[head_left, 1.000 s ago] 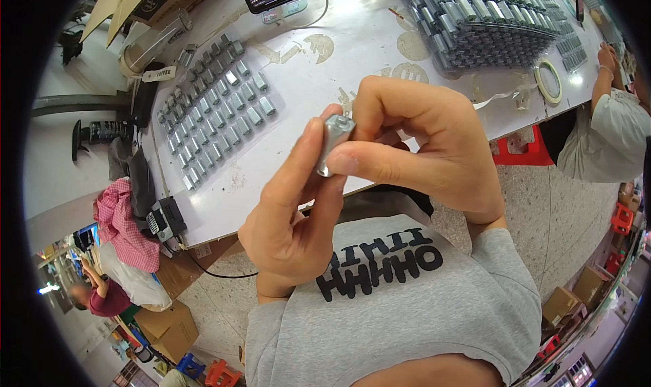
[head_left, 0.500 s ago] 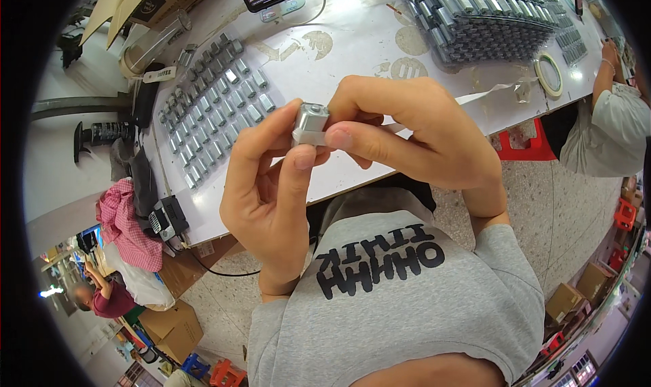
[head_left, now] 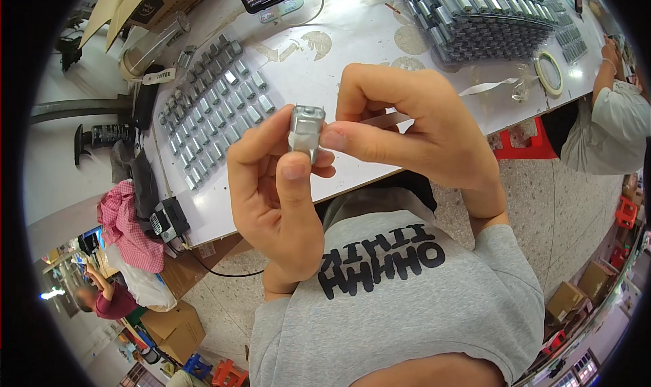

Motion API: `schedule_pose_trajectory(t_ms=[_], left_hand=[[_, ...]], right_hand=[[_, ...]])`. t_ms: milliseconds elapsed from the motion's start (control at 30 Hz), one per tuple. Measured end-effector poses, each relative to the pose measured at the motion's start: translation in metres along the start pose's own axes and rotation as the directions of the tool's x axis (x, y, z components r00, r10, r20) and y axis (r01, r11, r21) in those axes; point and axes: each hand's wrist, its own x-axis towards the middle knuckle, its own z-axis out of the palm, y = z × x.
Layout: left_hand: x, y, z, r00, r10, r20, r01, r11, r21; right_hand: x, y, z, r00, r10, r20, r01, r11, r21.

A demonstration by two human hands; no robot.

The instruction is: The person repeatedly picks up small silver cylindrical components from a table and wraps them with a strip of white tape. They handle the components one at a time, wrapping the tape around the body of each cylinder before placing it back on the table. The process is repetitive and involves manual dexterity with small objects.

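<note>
Small silver metal piece (head_left: 307,121), boxy and pale-banded low down, held almost upright in the air above the near edge of a white bench (head_left: 369,28). Grasped firmly enough to stay up by the left grip (head_left: 274,200), with thumb in front and fingers behind and to the left. Close at the right side, the thumb tip of the right grip (head_left: 424,133); touching or just beside, impossible to tell. Threaded between right thumb and curled fingers, a whitish strip (head_left: 487,87), pinched or merely guided, also impossible to tell.

Looks rigid and probably dense for such small bulk, with smooth faces likely to slip under dry fingertips. Best taken by the flat sides, clear of the small fittings on the top end, perhaps the easiest part to bend, and clear of the pale band.

Beyond the right grip, a tape roll (head_left: 558,87) lying near the bench's edge. To the left, rows of similar metal pieces (head_left: 218,118) in a clear tray. At upper right, tall stacked trays (head_left: 485,31) of more. At far right, a co-worker in a pale shirt (head_left: 597,143).
</note>
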Motion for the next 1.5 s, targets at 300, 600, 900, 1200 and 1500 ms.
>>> schedule_pose_trajectory(t_ms=[300, 600, 900, 1200, 1500], left_hand=[[0.009, 0.001, -0.006, 0.955, 0.185, 0.233, -0.266, 0.882, 0.389], [0.01, 0.001, -0.001, 0.969, 0.13, 0.208, -0.205, 0.897, 0.393], [0.008, 0.004, 0.002, 0.977, 0.056, 0.207, -0.122, 0.94, 0.32], [0.02, 0.007, -0.006, 0.914, 0.185, 0.36, -0.364, 0.764, 0.533], [0.012, 0.01, -0.004, 0.959, 0.019, 0.282, -0.127, 0.921, 0.368]], right_hand=[[-0.002, 0.005, -0.001, 0.993, -0.108, -0.04, 0.105, 0.993, -0.058], [-0.007, 0.001, -0.013, 0.995, 0.006, 0.102, -0.003, 1.0, -0.029], [-0.007, 0.003, -0.013, 0.993, -0.098, 0.073, 0.098, 0.995, 0.006], [-0.01, -0.014, -0.015, 0.997, -0.03, 0.064, 0.033, 0.998, -0.052], [-0.011, -0.006, -0.017, 0.999, -0.047, 0.012, 0.048, 0.995, -0.089]])
